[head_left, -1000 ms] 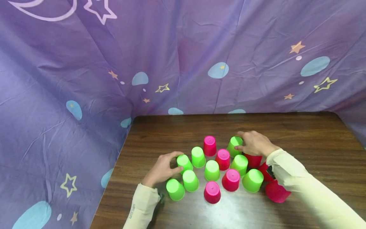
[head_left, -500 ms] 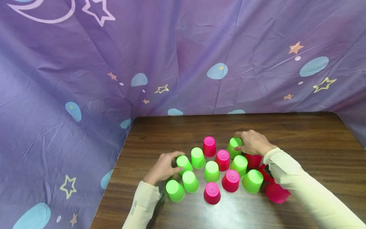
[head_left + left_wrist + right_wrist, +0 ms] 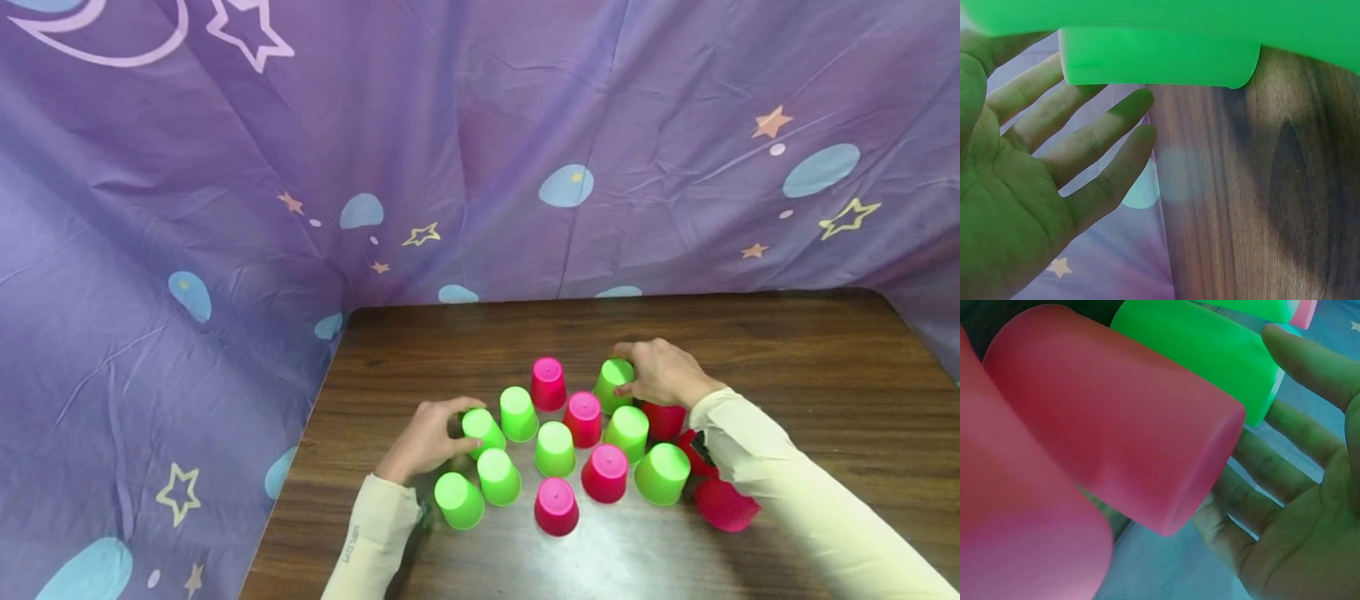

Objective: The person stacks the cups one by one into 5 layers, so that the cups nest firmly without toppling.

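Head view: inverted plastic cups, green and pink, clustered mouth-down on the dark wooden bench (image 3: 787,350), probably for steadiness. Left hand (image 3: 423,437) cupped against the small inverted green plastic cup (image 3: 482,427) at the cluster's left edge, thumb and fingers curved round its side. Right hand (image 3: 660,375) curled over the far green plastic cup (image 3: 613,382) at the back right, fingertips on its top and side.

Left wrist view: fingers (image 3: 1094,134) spread and loosely bent, green cup wall just above them, contact not clear.

Right wrist view: palm open beneath a pink plastic cup (image 3: 1122,437), thumb near green.
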Demonstrator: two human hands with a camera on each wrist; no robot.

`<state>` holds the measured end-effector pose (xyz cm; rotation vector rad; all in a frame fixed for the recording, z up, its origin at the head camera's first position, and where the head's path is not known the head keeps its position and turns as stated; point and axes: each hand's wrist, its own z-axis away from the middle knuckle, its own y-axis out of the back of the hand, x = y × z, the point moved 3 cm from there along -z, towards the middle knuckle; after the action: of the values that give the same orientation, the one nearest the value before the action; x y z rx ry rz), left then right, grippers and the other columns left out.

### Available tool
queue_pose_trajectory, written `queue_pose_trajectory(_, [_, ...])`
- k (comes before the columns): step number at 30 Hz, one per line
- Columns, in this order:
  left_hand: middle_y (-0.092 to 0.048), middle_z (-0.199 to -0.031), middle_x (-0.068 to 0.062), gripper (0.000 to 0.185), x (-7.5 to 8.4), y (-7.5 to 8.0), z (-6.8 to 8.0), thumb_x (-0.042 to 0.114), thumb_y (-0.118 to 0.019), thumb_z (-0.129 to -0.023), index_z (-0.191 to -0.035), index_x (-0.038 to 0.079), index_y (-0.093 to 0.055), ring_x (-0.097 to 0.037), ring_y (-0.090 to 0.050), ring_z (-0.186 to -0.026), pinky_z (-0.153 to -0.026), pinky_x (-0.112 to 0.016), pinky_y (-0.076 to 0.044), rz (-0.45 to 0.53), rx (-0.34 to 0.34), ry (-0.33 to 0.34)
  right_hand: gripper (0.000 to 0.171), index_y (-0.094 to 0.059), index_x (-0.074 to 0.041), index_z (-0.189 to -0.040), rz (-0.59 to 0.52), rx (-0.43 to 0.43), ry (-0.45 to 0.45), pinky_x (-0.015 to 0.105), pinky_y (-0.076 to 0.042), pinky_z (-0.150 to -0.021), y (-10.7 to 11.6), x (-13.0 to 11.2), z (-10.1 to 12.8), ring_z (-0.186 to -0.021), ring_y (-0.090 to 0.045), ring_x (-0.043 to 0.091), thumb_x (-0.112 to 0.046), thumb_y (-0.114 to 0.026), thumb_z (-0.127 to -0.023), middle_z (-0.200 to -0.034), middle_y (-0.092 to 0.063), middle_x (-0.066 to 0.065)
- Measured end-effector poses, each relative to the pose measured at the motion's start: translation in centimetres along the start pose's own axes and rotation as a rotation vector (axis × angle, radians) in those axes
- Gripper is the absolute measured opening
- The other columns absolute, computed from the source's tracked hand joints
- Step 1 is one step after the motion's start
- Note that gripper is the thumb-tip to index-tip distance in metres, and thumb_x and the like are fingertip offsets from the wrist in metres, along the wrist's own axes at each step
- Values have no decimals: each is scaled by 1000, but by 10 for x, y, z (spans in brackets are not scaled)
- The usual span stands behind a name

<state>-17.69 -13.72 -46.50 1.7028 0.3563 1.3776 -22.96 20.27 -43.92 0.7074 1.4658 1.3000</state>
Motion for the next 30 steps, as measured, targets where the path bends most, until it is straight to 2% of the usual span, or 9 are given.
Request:
queue_pose_trajectory(6, [-75,-117,-5,48,-1,4,1,19,-83,-81,-126,17,-67,-26,-68,-108,-97,-52,-53,19,29,2,54,-68,-8,-121,-39,16,8,51,-57,-77,0,1,-2,-94,-69,34,-29,-87,-74,-99,-76,11])
queue_pose_trajectory(9, [-75,-116,-6,48,-2,7,1,19,-83,-81,-126,15,-67,-26,-69,-107,-98,-53,-53,27,37,6,51,-70,-9,-118,-68,30,16,49,-57,-76,0,2,-2,-88,-69,29,-27,-88,-73,-95,-76,7])
queue_pose_trajectory(14, [-75,-117,-6,49,-4,14,1,20,-84,-81,-126,13,-67,-28,-71,-106,-106,-57,-42,11,51,50,48,-71,-9,-114,-90,61,30,46,-56,-75,-1,4,-1,-82,-68,22,-24,-88,-72,-93,-77,7])
queue_pose_trajectory(19, [-76,-115,-4,47,-7,23,-2,21,-85,-80,-123,16,-68,-27,-71,-105,-106,-55,-44,-3,81,73,46,-72,-9,-112,-97,88,47,46,-57,-76,1,4,1,-82,-70,22,-23,-89,-71,-93,-78,8])
queue_pose_trajectory(24, [-76,-112,-6,48,-10,32,-12,22,-85,-80,-124,15,-67,-31,-68,-106,-106,-54,-42,-30,81,62,45,-72,-9,-110,-96,99,53,45,-57,-75,2,4,3,-82,-71,23,-22,-89,-71,-90,-78,7])
queue_pose_trajectory(27, [-75,-114,-8,49,-12,38,-21,22,-84,-82,-126,12,-66,-32,-68,-107,-104,-53,-47,-25,72,60,45,-72,-10,-111,-99,96,46,45,-56,-75,3,4,4,-82,-71,22,-22,-89,-71,-90,-77,7])
queue_pose_trajectory(30, [-74,-118,-9,49,-15,43,-30,22,-83,-83,-127,11,-65,-32,-68,-111,-107,-53,-47,-17,71,70,47,-72,-11,-113,-100,95,38,46,-57,-75,4,4,4,-83,-71,22,-23,-89,-71,-91,-78,7])
